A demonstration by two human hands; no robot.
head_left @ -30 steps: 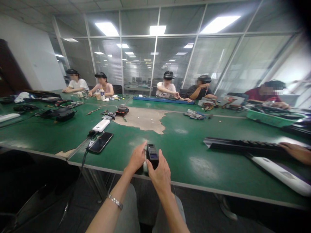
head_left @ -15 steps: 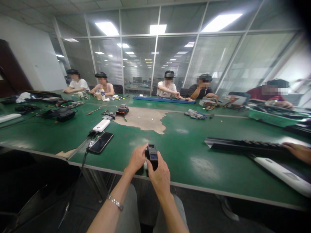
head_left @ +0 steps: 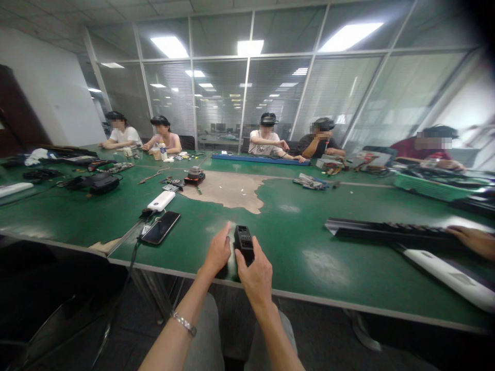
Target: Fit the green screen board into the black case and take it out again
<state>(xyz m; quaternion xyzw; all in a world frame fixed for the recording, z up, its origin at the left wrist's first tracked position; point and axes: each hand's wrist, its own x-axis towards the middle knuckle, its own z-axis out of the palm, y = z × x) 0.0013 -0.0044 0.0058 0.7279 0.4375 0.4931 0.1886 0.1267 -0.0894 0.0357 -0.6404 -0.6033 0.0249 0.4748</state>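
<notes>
My right hand [head_left: 256, 272] holds a small black box-shaped device [head_left: 243, 238], its thumb on the near left side and its fingers along the right. Recesses show on the device's upper face, and its near end is partly hidden by the hand. Just left of it, with a narrow gap between, is my left hand [head_left: 217, 252]. That hand is empty, its index finger stretched forward. Both hands are over the near edge of the green table [head_left: 294, 247].
Left of my hands lie a smartphone [head_left: 161, 228] and a white power bank [head_left: 161, 201] with cables. To the right are a long black channel [head_left: 371, 230], a co-worker's hand [head_left: 474, 239] on it, and a white elongated device [head_left: 448, 275]. Several people sit across the table.
My left hand has come off the black device and moved slightly left, its index finger straightening. The device's blue-lit panel is no longer visible; it stays in my right hand.
</notes>
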